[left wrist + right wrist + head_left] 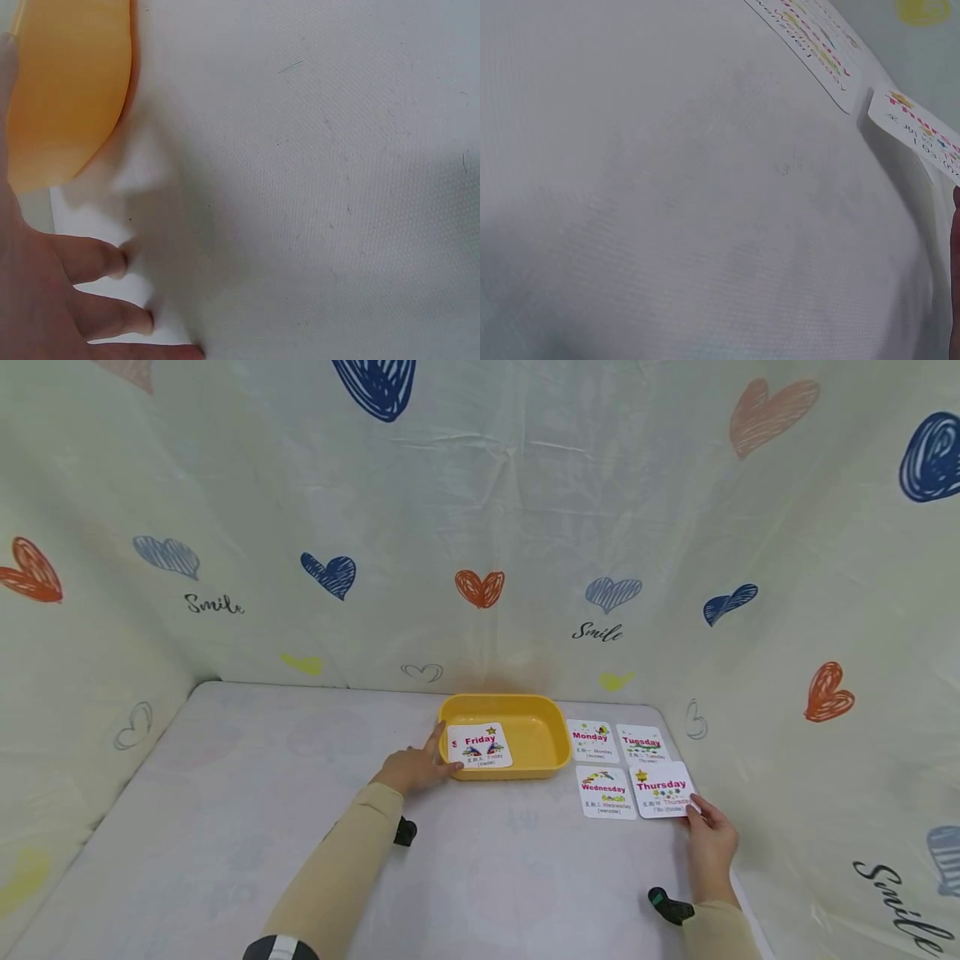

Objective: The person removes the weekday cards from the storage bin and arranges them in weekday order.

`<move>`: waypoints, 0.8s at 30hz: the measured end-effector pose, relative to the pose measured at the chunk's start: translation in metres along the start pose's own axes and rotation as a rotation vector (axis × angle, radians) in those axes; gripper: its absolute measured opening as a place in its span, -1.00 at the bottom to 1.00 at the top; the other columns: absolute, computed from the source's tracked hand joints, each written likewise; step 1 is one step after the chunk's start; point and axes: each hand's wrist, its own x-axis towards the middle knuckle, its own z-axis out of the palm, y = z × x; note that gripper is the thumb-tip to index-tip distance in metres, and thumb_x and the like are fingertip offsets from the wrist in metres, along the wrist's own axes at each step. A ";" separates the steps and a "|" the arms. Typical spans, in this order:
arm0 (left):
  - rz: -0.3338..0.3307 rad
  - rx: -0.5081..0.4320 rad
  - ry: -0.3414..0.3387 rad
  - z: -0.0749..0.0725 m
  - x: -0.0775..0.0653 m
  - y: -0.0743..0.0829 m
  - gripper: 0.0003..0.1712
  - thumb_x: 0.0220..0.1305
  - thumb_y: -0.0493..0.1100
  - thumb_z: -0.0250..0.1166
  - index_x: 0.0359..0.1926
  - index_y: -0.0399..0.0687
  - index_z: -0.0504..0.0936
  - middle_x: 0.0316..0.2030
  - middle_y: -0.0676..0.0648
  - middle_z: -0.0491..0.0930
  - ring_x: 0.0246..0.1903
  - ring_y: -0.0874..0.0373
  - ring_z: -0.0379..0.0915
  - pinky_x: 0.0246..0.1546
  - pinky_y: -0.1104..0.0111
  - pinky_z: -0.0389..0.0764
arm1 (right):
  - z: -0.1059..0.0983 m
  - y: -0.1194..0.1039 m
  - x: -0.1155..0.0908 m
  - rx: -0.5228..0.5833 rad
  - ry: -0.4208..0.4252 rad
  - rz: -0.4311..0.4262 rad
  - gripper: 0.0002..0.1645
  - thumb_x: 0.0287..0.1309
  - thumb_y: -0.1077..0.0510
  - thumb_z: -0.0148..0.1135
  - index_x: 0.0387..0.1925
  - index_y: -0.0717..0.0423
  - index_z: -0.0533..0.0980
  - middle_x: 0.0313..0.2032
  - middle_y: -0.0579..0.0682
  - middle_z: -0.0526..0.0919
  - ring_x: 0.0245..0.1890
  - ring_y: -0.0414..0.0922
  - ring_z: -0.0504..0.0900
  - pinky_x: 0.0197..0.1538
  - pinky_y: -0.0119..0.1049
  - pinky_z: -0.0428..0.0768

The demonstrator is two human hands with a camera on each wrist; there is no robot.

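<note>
Clamped on the Thursday card (663, 790) at its near-right corner with the fingertips of the right hand (711, 843), by far the nearer one. Lying toward ten o'clock from those fingertips, apparently raised above the table (525, 868), judging by the shadow; too nearly square to tell a long axis. Farther out from that card: Wednesday card (606, 793) toward nine, Tuesday card (642, 745) toward twelve, Monday card (592, 742) past ten. With left hand (411, 771) fingers spread apart, touching the nine-o'clock end of the yellow tray (538, 743), long axis nine-to-three; inside, toward two from that hand, the Friday card (480, 747).
</note>
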 end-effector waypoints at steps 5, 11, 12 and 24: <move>0.005 -0.002 0.009 0.001 0.000 -0.001 0.11 0.22 0.53 0.01 0.56 0.23 -0.30 0.29 -0.47 0.28 0.27 -0.43 0.20 0.18 -0.23 0.30 | -0.001 0.004 0.002 -0.047 -0.011 0.011 -0.53 0.35 0.23 0.11 0.25 0.30 0.43 0.10 0.09 0.43 -0.40 -0.39 0.55 -0.27 -0.59 0.58; 0.010 -0.004 0.011 0.001 -0.001 -0.001 0.11 0.22 0.53 0.00 0.56 0.23 -0.29 0.29 -0.48 0.28 0.27 -0.43 0.20 0.18 -0.23 0.31 | -0.002 0.005 0.001 -0.160 -0.009 0.007 -0.42 0.27 0.19 0.27 0.29 0.25 0.41 -0.05 0.08 0.42 -0.26 -0.19 0.41 -0.43 -0.62 0.49; 0.011 -0.003 0.012 0.001 -0.001 -0.001 0.11 0.22 0.53 0.00 0.56 0.23 -0.29 0.29 -0.48 0.28 0.27 -0.43 0.20 0.18 -0.23 0.31 | -0.002 0.005 0.000 -0.186 -0.006 0.004 -0.40 0.25 0.18 0.29 0.29 0.24 0.40 -0.06 0.08 0.42 -0.24 -0.14 0.38 -0.47 -0.62 0.46; 0.010 0.001 0.007 0.001 0.000 -0.001 0.11 0.22 0.53 0.01 0.56 0.24 -0.30 0.29 -0.49 0.27 0.27 -0.42 0.20 0.18 -0.22 0.31 | 0.000 0.011 0.001 -0.349 0.014 -0.107 -0.43 0.21 0.21 0.32 0.21 0.35 0.45 -0.16 0.14 0.39 -0.23 -0.05 0.31 -0.47 -0.51 0.31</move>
